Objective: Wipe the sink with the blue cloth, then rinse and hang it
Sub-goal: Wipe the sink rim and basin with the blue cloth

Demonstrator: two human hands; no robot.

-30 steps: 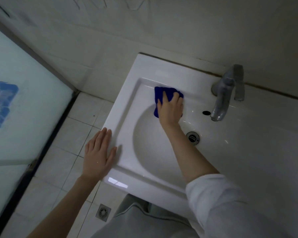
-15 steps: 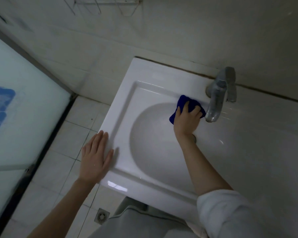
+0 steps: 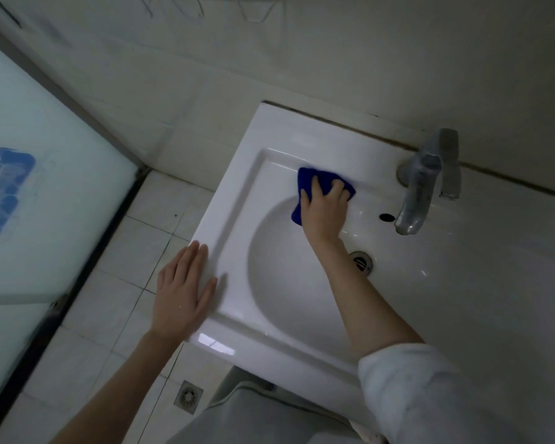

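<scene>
Blue cloth (image 3: 305,182) pressed on sink (image 3: 269,129) rim under right hand (image 3: 324,209), fingers curled; left hand (image 3: 181,293) flat, open.

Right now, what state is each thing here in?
blue cloth: bunched, pressed on the basin's back slope.
right hand: pressing on the cloth.
left hand: flat, open, on the sink rim.
tap: no water visible.
drain: unplugged.
</scene>
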